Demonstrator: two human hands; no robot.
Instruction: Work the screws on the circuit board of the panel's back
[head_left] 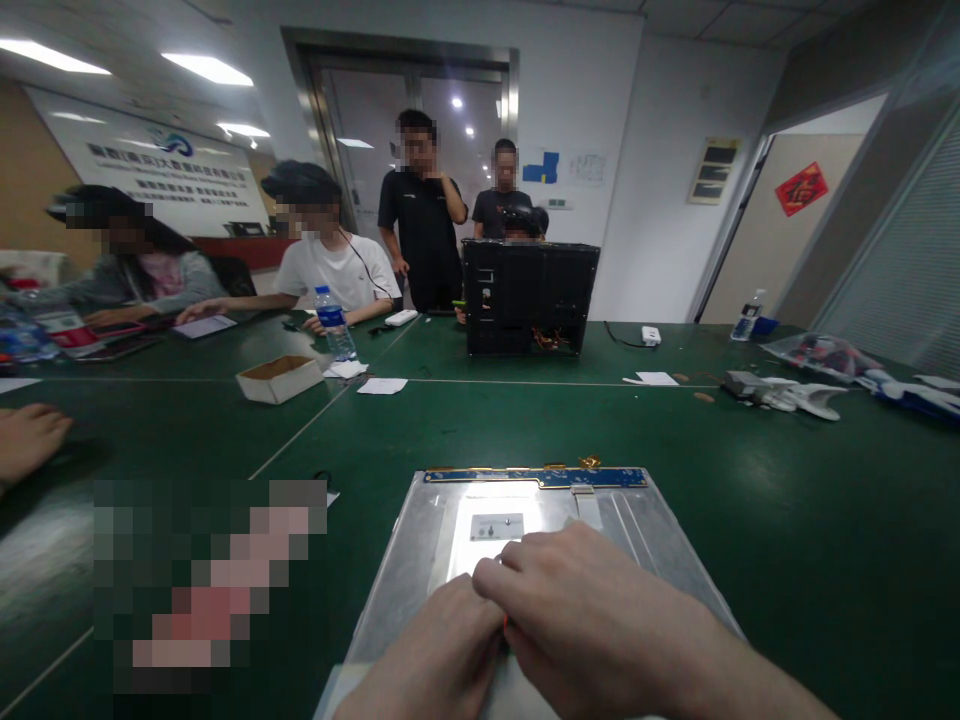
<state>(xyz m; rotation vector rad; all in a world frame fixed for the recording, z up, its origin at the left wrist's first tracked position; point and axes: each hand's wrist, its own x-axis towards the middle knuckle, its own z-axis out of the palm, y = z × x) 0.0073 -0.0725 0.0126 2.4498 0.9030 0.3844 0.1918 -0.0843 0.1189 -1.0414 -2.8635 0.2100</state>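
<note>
A flat silver metal panel [442,520], which looks like the back of a display panel, lies on the green table in front of me. A narrow blue circuit board [525,479] runs along its far edge, with a pale ribbon cable [586,506] leading from it. My left hand [454,625] is closed over the panel's near half. Against it, and partly over it, lies my right hand [570,590], its fingers curled. A small orange-red sliver shows between the hands. What the fingers hold is hidden.
Across the green table [360,430] stand a black metal case [525,295], a white open box [279,380] and a water bottle [335,325]. White tools [787,395] lie right. A person's hand [30,440] rests left. Several people are around the table's far side.
</note>
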